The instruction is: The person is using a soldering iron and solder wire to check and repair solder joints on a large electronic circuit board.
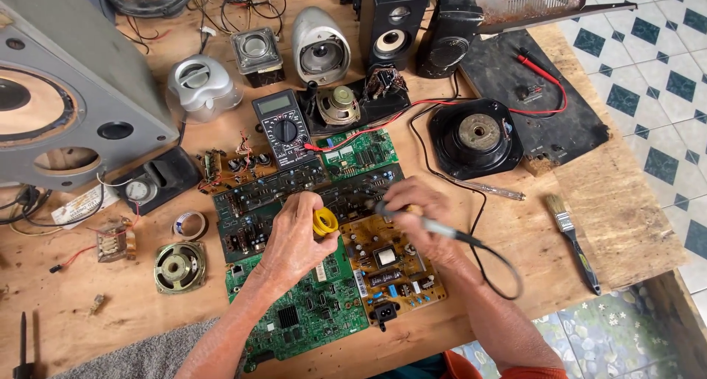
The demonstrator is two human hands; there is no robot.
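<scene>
Soldering at a crowded wooden desk [88, 305] — both hands were over a spread of circuit boards.

The left hand [294, 239] had its grip closed around a small yellow spool [325, 222], probably solder, held just above the dark green board [294, 195]; the right hand [416, 209] was wrapped around a corded soldering iron [442, 230], its tip hidden behind the fingers near the spool. By the look of it, the work was in mid-course: iron and spool were meeting over the board, yet no joint could be made out. A multimeter [283, 127] with its red lead lay just beyond the boards — a brown power board [390, 265], a paintbrush [573, 239] and loose speakers sat untouched around them.
</scene>
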